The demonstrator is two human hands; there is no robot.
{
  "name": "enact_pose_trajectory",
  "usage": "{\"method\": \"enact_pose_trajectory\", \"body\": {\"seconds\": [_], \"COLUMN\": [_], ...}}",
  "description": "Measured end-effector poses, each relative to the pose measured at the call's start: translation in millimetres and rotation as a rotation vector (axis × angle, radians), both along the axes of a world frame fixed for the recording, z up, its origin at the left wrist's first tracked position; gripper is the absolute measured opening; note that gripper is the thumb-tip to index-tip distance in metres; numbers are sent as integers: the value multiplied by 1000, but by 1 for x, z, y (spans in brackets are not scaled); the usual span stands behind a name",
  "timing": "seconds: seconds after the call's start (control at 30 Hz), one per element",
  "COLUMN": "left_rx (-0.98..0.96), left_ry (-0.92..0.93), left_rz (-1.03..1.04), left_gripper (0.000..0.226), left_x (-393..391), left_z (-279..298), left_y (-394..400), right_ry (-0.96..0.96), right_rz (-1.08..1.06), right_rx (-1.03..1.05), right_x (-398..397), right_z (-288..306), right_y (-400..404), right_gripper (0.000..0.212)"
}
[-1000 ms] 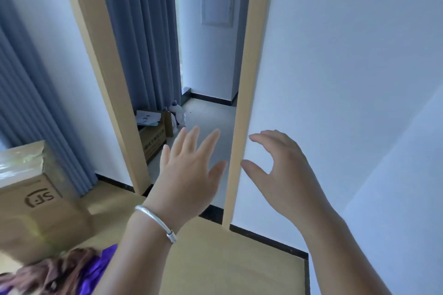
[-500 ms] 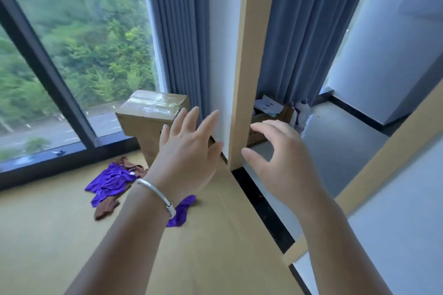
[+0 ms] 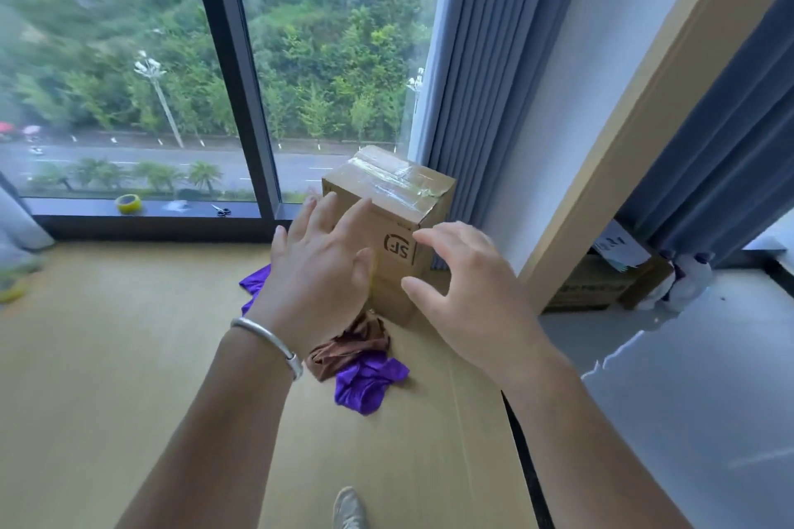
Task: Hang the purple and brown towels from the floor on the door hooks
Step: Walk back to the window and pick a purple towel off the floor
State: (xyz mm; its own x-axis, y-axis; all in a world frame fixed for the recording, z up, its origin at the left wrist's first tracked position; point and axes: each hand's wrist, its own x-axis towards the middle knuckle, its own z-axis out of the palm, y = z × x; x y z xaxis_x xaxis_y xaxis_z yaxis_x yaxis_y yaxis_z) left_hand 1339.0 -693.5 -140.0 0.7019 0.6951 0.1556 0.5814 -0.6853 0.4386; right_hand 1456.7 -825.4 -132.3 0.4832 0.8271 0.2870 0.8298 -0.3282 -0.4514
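From the head view, I look down at my two hands held out in front of me above the floor (image 3: 107, 356). My left hand (image 3: 320, 271) has its fingers straight and spread, its grip holding nothing; a silver bangle (image 3: 268, 341) sits on that wrist. My right hand (image 3: 470, 292) is also slack, fingers loosely bent and thumb out, its grip holding nothing.

Below and between my hands the towels lie crumpled together on the floor. The brown towel (image 3: 350, 346) is bunched at the foot of a taped cardboard box (image 3: 401, 195), touching it as far as I can tell. The purple towel (image 3: 369, 382) lies against the brown one on its near side, and more purple cloth shows beyond my left wrist.

The box stands just beside a grey-blue curtain (image 3: 468, 77) and a large window (image 3: 129, 56). On the window sill (image 3: 172, 210) rest a yellow tape roll (image 3: 130, 203) and small scissors (image 3: 221, 210), well apart. To my right a wooden door frame (image 3: 644, 107) rises, with another box (image 3: 597, 283) beyond it. The toe of my shoe (image 3: 349, 507) shows at the bottom edge.
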Motion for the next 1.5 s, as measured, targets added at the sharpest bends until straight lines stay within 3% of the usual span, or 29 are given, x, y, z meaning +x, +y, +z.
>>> {"method": "enact_pose_trajectory", "body": {"seconds": [0.37, 0.63, 0.93, 1.5], "left_rx": [-92, -94, -73, -538], "left_ry": [3, 76, 328, 350], "left_rz": [145, 316, 532, 540], "left_gripper": [56, 59, 68, 67], "left_x": [58, 96, 153, 166], "left_z": [-46, -125, -261, -608], "left_y": [144, 211, 254, 233], "right_ry": [65, 94, 120, 115], "right_rz": [59, 266, 496, 649], "right_rx": [-109, -238, -401, -747], "right_x": [90, 139, 223, 262], "right_z": [-41, -128, -278, -604], "right_y": [140, 245, 339, 370], "right_gripper": [45, 49, 55, 57]}}
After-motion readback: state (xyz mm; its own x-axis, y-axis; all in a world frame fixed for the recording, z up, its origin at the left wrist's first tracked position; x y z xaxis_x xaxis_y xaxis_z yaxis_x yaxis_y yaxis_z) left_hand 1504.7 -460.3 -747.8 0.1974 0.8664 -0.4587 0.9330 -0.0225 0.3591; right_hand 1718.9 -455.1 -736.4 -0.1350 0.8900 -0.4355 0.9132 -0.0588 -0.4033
